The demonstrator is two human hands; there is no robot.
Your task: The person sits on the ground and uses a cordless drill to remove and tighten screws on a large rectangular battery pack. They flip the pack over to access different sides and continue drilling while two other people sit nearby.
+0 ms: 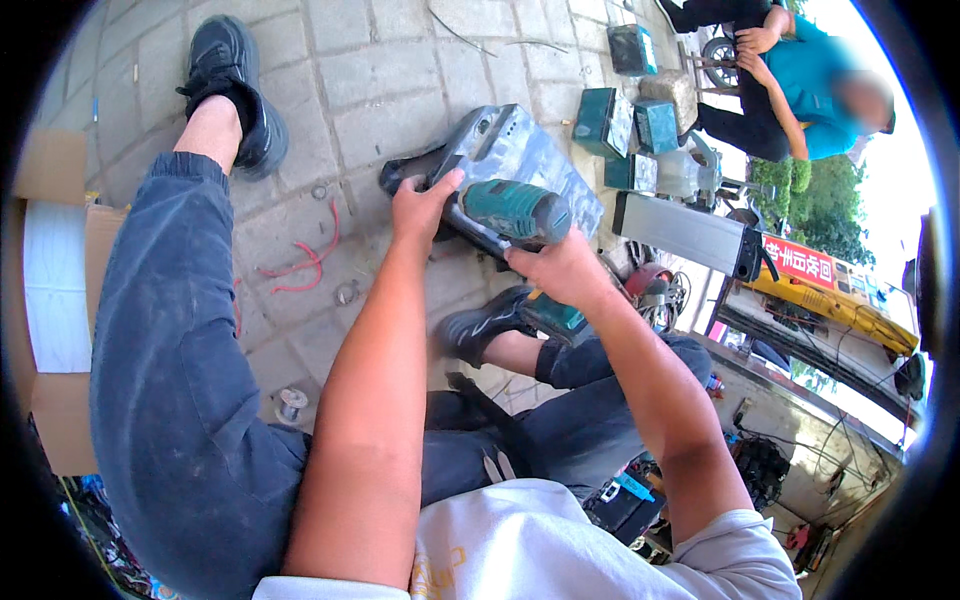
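Note:
A teal cordless drill (505, 208) lies over a scuffed grey-black case (535, 150), its rear end turned toward me. My right hand (562, 268) is closed around the drill's handle, which is mostly hidden. On the case's near left edge my left hand (425, 205) is closed, thumb on top and the other fingers out of sight. The drill's front end points toward that left hand, and its tip cannot be made out. The case is tilted above the paving between my feet.
Pink-red wires (310, 255) and a spool (290, 403) lie on the paving (380, 60). Several teal-and-black battery blocks (603, 122) stand ahead right, near a seated person (800, 75) in a teal shirt. A long silver battery case (685, 235) is at right; a cardboard box (62, 420) at left.

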